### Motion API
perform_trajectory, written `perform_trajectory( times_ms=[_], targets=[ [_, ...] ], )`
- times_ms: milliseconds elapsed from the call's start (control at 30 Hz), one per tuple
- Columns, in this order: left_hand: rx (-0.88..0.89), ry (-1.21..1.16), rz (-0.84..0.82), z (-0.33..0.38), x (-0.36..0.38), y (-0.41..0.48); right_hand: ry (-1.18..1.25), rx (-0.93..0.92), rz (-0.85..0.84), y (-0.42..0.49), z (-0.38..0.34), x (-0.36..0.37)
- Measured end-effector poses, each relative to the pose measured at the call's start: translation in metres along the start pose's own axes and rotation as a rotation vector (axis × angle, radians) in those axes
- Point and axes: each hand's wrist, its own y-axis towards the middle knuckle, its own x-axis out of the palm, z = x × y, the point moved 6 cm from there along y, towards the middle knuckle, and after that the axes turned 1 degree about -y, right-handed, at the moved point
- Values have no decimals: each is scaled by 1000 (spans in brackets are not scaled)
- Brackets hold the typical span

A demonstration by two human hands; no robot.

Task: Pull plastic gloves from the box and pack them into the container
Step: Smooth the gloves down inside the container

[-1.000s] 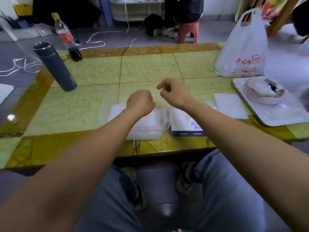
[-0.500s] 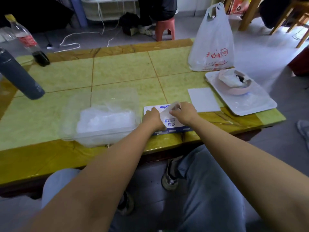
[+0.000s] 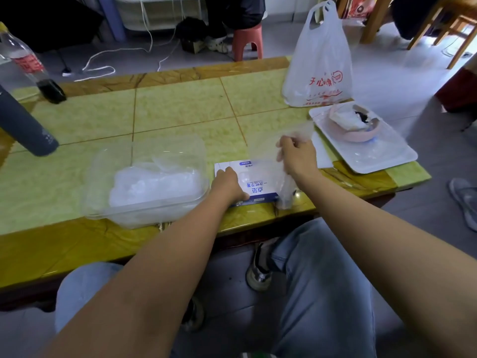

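The thin clear glove [image 3: 286, 189] is hard to make out: a blurred film hanging from our right hand [image 3: 296, 156], which pinches it above the right end of the glove box [image 3: 258, 188] at centre frame. Our left hand [image 3: 227, 184] rests on the box's left end; we cannot tell whether its fingers grip. A grey flask [image 3: 25, 125] and a cola bottle [image 3: 31, 71] are cut off at the left edge. A white carrier bag [image 3: 320, 63], a tray [image 3: 382, 156] and a pink bowl [image 3: 361, 135] sit upper right. Left of the box, a clear container [image 3: 94, 182] holds a heap of gloves [image 3: 154, 184].
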Motion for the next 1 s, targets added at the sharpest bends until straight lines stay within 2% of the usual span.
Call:
perform_trajectory(
  times_ms=[67,133,200,300,367,433,600,700,767,867,1000],
  targets=[
    [-6,-31,-4,0,-1,-3,112,52,-81,-6,-3,-2],
    [-19,-171,19,1,-5,-7,292,136,-130,-13,-2,-2],
    [-60,-470,31,1,-7,-12,457,201,-121,-16,1,-3],
    [-169,-984,-86,11,-6,-28,670,268,-93,-20,5,0],
    [-138,-1132,-151,20,-14,-38,753,290,-116,-26,1,6],
    [-73,-1220,-103,23,-28,-45,745,314,-145,-31,-3,13],
    [24,-1188,226,-9,-72,-51,687,343,-256,-44,-14,32],
    [68,-1201,305,-44,-99,-61,584,334,-283,-51,-16,40],
    [98,-1174,240,-66,-109,-64,549,321,-279,-52,-19,44],
    [89,-954,37,-88,-115,-74,482,291,-322,-51,-30,57],
    [124,-690,-185,-103,-115,-85,292,131,-477,-53,-53,88]
  ],
)
